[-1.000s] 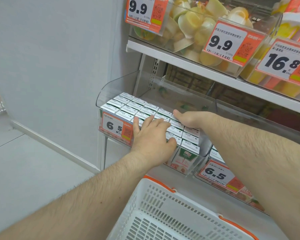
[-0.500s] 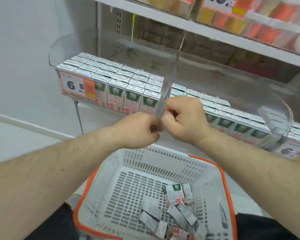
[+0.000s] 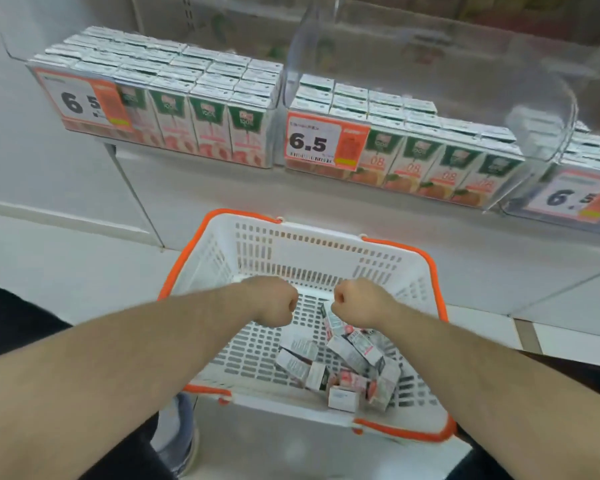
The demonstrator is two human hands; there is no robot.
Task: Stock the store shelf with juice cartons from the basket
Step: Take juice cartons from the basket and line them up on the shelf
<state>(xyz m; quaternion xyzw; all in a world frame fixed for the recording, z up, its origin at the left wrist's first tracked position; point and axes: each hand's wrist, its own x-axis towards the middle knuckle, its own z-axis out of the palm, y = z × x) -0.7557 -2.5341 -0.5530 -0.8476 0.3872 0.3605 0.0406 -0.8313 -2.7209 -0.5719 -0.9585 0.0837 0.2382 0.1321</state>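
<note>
A white basket [image 3: 312, 233] with an orange rim stands on the floor below the shelf. Several small juice cartons [image 3: 343, 368] lie jumbled in its near right corner. My left hand [image 3: 274, 301] and my right hand [image 3: 355, 301] hover side by side over the basket, both curled into fists with nothing in them. On the shelf, the left clear bin is packed with green-and-pink cartons [image 3: 187, 98]. The middle bin holds green-and-orange cartons [image 3: 413, 147] in its front rows, with room behind them.
Price tags reading 6.5 [image 3: 312, 143] hang on the bin fronts. A tall clear divider [image 3: 534, 98] curves up between the middle and right bins. My shoe [image 3: 177, 427] and dark trouser leg are at the basket's left. A pale tiled floor surrounds the basket.
Both hands left the cartons in the left bin, met in front of the shelf, then dropped apart as fists over the basket. The view tilted down.
</note>
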